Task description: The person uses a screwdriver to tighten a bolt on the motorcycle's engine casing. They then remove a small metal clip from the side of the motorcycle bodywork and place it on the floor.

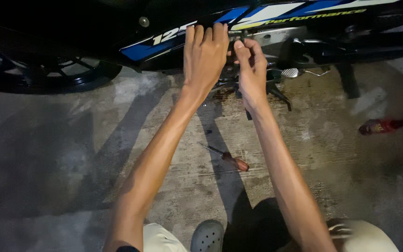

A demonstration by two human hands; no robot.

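Note:
A motorcycle with a black, blue and white side panel (178,39) stands across the top of the head view. My left hand (204,56) rests flat against the lower edge of that panel, fingers pointing up. Just to its right, my right hand (250,70) has its fingers pinched on a small part under the panel; the part itself is hidden by the fingers. A screwdriver with a reddish-brown handle (225,157) lies on the concrete floor between my forearms.
The motorcycle's black wheel (52,74) is at the upper left. A footpeg (290,73) and stand (348,79) hang below the frame. A dark red bottle (381,126) lies on the floor at right. My grey shoe (207,237) and knees show at the bottom.

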